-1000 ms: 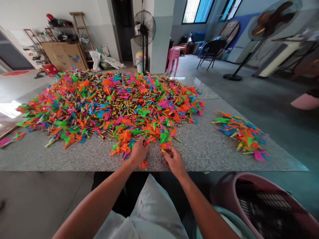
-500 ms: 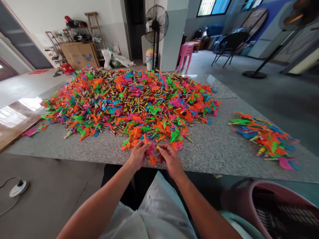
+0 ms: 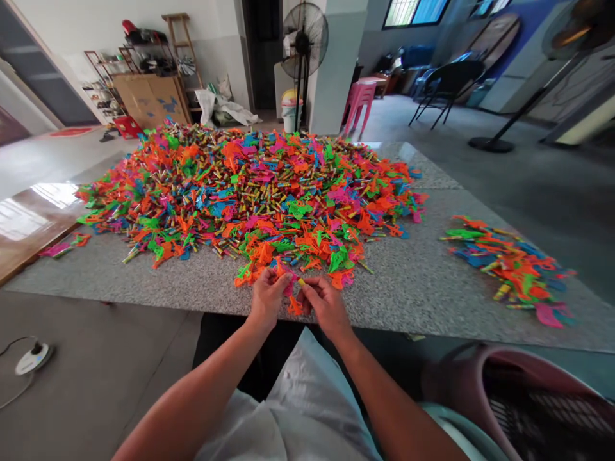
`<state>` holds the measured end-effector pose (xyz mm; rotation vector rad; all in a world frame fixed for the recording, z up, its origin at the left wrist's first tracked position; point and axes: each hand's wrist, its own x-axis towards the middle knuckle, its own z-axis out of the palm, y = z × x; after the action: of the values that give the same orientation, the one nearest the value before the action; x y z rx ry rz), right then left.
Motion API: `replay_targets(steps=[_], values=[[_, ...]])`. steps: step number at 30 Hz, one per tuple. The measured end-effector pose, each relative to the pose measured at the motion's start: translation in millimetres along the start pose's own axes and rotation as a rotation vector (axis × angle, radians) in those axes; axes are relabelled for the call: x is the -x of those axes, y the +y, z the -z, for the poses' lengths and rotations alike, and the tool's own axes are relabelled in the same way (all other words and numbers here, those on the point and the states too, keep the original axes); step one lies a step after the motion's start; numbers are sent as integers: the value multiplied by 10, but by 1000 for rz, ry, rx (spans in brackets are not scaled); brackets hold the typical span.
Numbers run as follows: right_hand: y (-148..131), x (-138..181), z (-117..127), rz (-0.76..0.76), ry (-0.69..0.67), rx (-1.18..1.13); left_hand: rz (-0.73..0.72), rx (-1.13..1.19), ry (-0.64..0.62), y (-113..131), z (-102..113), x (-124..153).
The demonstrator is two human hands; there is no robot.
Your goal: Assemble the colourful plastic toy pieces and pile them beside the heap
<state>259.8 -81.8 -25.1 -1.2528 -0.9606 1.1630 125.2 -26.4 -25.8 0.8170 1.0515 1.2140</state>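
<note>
Over the table's front edge, my left hand [image 3: 267, 296] is closed on a flat pink plastic piece [image 3: 289, 286], most of which its fingers hide. My right hand [image 3: 325, 302] pinches a small yellow tube [image 3: 301, 282], its tip pointing at the pink piece; whether the two touch I cannot tell. Just below the fingers lies an orange plastic piece [image 3: 295, 307]. Right behind both hands spreads a big heap of bright plastic pieces and small striped tubes [image 3: 259, 192].
A smaller pile of similar pieces [image 3: 516, 266] lies on the granite table [image 3: 403, 294] to the right. Below it stands a maroon basket [image 3: 461, 378]. A few pieces [image 3: 60, 248] lie at the left. Beyond the table are a standing fan [image 3: 302, 43] and pink stools [image 3: 360, 99].
The view has shifted slightly. Both hands stay almost in place, still holding the pink piece and the yellow tube close together.
</note>
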Motion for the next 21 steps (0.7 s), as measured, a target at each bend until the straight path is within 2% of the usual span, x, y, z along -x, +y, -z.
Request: replay_targets(steps=[4,8,9,11,14,16,18,19,21], values=[[41,49,-5,-11,-42,111,44,-36,36,-98,-2,17],[101,46,166,-71,-25,77,82,-244,-77,-104,64,-52],[113,16,288,-70,30,65,51,-343,-103,-85,98,-68],[122,-88,665,-48,256,39,-60,-600,-138,-37,184,-76],[73,-306,1472,-4,725,-44,-138,-1066,-204,1,313,-16],[12,-436,1989,30,940,-99,-139,-1311,-239,-10,353,50],[-36,-525,2317,29,1016,-94,-166,-1465,-263,-34,338,105],[-44,-554,2385,16,1008,-47,-184,-1511,-277,-45,314,123],[-16,-590,2340,-11,897,169,-200,-1561,-321,-59,252,134]])
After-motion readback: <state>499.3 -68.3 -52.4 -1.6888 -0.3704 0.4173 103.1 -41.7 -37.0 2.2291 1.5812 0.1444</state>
